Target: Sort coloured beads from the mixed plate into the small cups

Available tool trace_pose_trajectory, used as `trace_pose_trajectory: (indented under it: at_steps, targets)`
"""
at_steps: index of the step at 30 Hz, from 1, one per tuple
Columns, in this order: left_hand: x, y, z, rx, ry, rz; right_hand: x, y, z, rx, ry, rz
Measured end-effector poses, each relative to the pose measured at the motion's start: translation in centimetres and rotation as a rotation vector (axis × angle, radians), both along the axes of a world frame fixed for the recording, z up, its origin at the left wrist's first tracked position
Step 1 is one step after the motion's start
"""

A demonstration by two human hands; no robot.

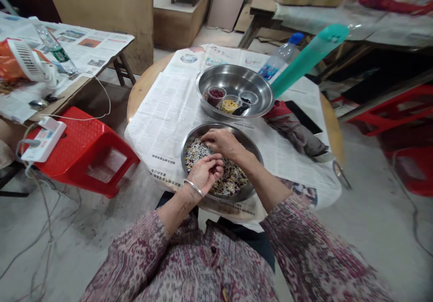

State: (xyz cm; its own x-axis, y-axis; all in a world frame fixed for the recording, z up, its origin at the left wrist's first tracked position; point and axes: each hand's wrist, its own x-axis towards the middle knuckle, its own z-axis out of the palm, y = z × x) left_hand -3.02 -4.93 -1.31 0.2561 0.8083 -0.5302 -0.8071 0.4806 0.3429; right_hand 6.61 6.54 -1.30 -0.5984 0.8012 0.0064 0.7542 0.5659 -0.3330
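A steel bowl (259,154) near the table's front edge holds a mix of white, yellow, dark red and black grains and beans (233,180). Over its left half, my left hand (207,173), with a silver bangle at the wrist, is turned palm up. Its fingers are curled in with the thumb against them; what lies inside is hidden. My right hand (223,143) bends down just beyond it, fingers together at the mix, their tips too small to make out. Behind stands a larger steel basin (233,74) with small clear cups of red beans (215,95), yellow kernels (230,106) and black beans (247,99).
Newspaper (158,126) covers the round table. Right of the basin are a plastic bottle (277,58), a long green object (311,58), a folded umbrella (294,128) and a dark phone (304,117). A red stool (88,144) carries a power strip (45,139) at left.
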Motion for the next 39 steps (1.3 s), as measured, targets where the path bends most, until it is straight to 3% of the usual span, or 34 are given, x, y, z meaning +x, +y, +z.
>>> trace_pose_trajectory:
  at_steps: [13, 19, 21, 25, 27, 33, 39]
  targets:
    - [0.0, -0.1, 0.2, 0.009, 0.028, 0.007, 0.0, -0.7, -0.3, 0.040, 0.017, -0.048]
    - [0.0, 0.0, 0.4, -0.026, 0.026, 0.031, 0.6, -1.2, 0.1, 0.058, 0.203, -0.156]
    - [0.1, 0.1, 0.4, -0.052, 0.026, 0.065, 1.1, -1.7, 1.0, -0.008, 0.328, -0.191]
    - [0.4, 0.4, 0.5, -0.078, -0.002, 0.162, 2.4, -3.0, 3.4, -0.401, 0.474, -0.066]
    - [0.4, 0.4, 0.4, -0.076, -0.003, 0.203, 2.7, -3.2, 3.9, -0.509, 0.483, -0.024]
    - [0.1, 0.0, 0.6, -0.007, 0.011, 0.115, 1.2, -1.5, 1.6, -0.353, 0.528, -0.129]
    - [0.0, -0.2, 1.0, -0.005, 0.002, 0.086, -0.4, -0.2, -0.2, -0.122, 0.250, 0.080]
